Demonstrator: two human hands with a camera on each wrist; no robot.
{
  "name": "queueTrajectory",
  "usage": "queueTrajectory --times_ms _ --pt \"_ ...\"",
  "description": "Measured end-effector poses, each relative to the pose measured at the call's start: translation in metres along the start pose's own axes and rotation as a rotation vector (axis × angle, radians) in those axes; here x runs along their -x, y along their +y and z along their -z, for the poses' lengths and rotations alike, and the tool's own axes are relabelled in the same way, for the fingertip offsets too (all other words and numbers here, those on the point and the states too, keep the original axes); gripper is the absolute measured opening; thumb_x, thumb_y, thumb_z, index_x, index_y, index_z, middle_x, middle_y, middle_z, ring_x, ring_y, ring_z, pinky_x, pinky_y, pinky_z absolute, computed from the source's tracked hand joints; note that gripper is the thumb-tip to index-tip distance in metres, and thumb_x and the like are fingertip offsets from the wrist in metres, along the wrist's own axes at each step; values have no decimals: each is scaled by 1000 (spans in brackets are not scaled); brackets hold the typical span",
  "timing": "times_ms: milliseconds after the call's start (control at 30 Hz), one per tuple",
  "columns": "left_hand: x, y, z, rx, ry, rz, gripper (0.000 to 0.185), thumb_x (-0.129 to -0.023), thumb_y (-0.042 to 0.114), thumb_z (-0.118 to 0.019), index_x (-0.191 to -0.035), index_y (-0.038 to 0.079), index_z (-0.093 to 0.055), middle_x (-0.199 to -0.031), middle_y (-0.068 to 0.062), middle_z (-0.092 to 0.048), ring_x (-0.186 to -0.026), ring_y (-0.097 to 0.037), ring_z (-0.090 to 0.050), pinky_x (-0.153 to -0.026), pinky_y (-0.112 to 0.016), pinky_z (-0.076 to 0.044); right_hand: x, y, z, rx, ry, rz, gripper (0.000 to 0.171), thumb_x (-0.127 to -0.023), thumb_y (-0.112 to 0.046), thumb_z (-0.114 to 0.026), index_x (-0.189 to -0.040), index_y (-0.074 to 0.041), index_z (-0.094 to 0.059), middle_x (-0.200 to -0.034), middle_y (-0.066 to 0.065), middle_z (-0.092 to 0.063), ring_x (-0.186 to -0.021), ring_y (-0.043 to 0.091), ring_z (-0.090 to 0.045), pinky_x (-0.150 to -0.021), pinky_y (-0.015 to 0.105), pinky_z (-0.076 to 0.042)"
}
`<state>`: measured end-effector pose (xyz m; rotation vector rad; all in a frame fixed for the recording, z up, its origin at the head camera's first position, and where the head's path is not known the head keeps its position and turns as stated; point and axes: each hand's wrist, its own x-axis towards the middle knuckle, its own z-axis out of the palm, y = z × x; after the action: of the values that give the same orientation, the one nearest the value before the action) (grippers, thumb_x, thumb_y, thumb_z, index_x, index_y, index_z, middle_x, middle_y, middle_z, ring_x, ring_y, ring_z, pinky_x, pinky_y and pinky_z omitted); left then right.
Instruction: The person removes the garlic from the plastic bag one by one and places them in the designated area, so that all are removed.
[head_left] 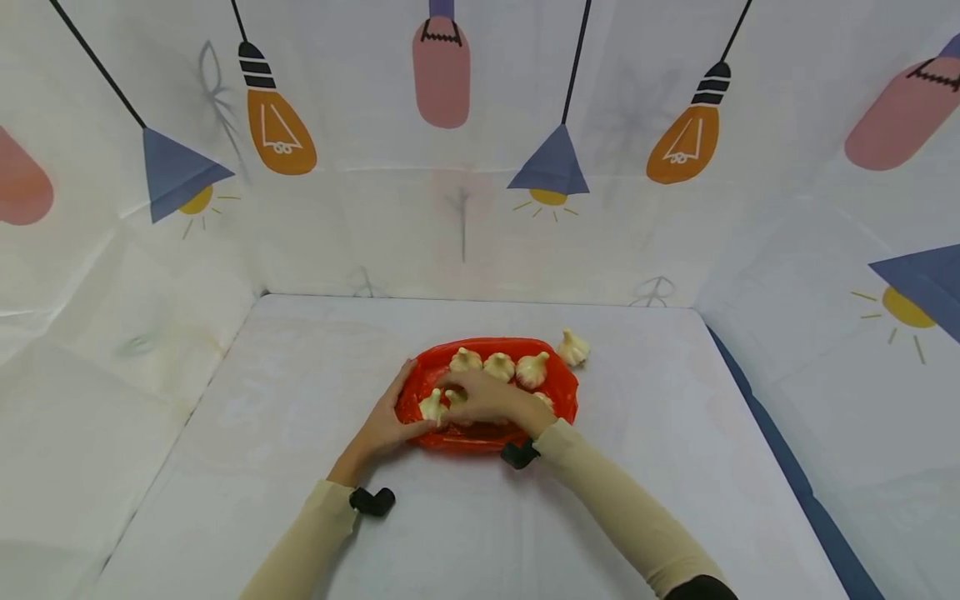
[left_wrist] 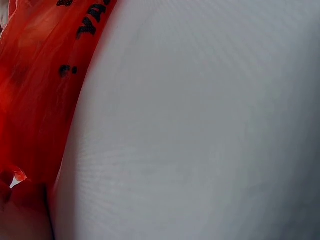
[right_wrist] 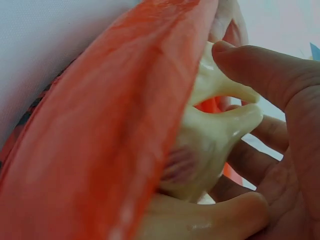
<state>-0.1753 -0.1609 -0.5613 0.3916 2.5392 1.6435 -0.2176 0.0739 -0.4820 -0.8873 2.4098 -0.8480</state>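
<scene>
"Beige sleeves (head_left: 622, 504) lie nearest, the left from seven o'clock, the right from five. What do they lead to?"

"To a red tray (head_left: 450, 442) on the white tabletop (head_left: 465, 533), its plastic crinkled, with black lettering along the side in the left wrist view."

"And the left hand (head_left: 388, 419)?"

"It rests at the tray's nine o'clock, spread wide round that end, fingers fairly straight along the outside, thumb at the rim."

"Does the right hand (head_left: 487, 398) have hold of anything?"

"It reaches in from four o'clock, half curled, its thumb against one garlic bulb (right_wrist: 214, 75) and fingers bent behind a purple-marked bulb (right_wrist: 205, 140). Whether it grips either cannot be told."

"Where are the garlic bulbs (head_left: 498, 367) overall?"

"Inside the tray: three in a row from eleven to two o'clock, two near nine, one at three, partly hidden by the right hand. One loose bulb (head_left: 573, 347) lies on the tabletop, just beside the rim at two."
</scene>
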Motion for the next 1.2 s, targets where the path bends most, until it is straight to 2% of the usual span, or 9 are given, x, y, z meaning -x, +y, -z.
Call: queueTrajectory --times_ms 133,400,667,833,933,1033,1100,1200 --pt "0 1 0 -11 -4 -5 111 -82 36 -86 -167 27 -15 -174 -4 -15 -159 -35 -17 -124 -64 -19 -2 -3 -3 34 -11 -22 56 -87 -42 -81 -136 -20 -65 -126 -9 -67 -108 11 -58 -100 32 -53" --pt "1 5 1 -7 -15 -5 109 -82 37 -85 -167 26 -16 -174 -6 -13 -159 -37 -17 -123 -67 -20 -7 -5 -7 52 -47 -37 32 -88 -43 -81 -109 -24 -67 -96 -9 -64 -92 11 -57 -82 24 -53" --pt "0 5 1 -7 -23 -8 110 -82 35 -85 -167 28 -16 -174 -5 -12 -159 -35 -16 -124 -64 -19 -12 -3 -10 57 -55 -50 32 -88 -46 -80 -108 -24 -66 -92 -9 -63 -89 11 -59 -85 25 -54" --pt "0 4 2 -3 -34 -11 113 -81 34 -86 -167 28 -13 -174 -5 -12 -159 -36 -17 -123 -65 -21 -18 -4 -10 83 -85 -67 31 -90 -44 -79 -106 -22 -64 -83 -6 -59 -79 9 -59 -75 23 -52" --pt "-1 3 3 14 -42 -22 117 -80 33 -88 -167 26 -10 -174 -5 -14 -158 -36 -19 -123 -65 -21 -21 -8 -8 67 -113 -80 34 -89 -41 -80 -110 -20 -63 -86 -3 -61 -77 11 -61 -73 25 -54" --pt "-1 2 3 38 -50 -26 121 -78 31 -89 -167 25 -8 -173 -5 -15 -157 -35 -21 -124 -65 -21 -22 -11 -5 73 -124 -95 41 -88 -39 -81 -119 -19 -63 -100 -5 -66 -89 12 -62 -84 29 -56" --pt "-1 1 3 46 -57 -28 122 -77 30 -90 -167 24 -7 -173 -6 -15 -157 -35 -22 -123 -65 -22 -23 -13 -3 93 -120 -102 48 -87 -38 -81 -126 -18 -63 -112 -6 -67 -102 11 -60 -95 32 -54" --pt "-1 1 4 55 -59 -25 123 -76 28 -90 -167 26 -7 -173 -6 -15 -156 -35 -23 -123 -66 -24 -24 -14 -2 83 -124 -109 53 -87 -37 -80 -132 -16 -61 -124 -4 -67 -111 12 -59 -103 36 -52"
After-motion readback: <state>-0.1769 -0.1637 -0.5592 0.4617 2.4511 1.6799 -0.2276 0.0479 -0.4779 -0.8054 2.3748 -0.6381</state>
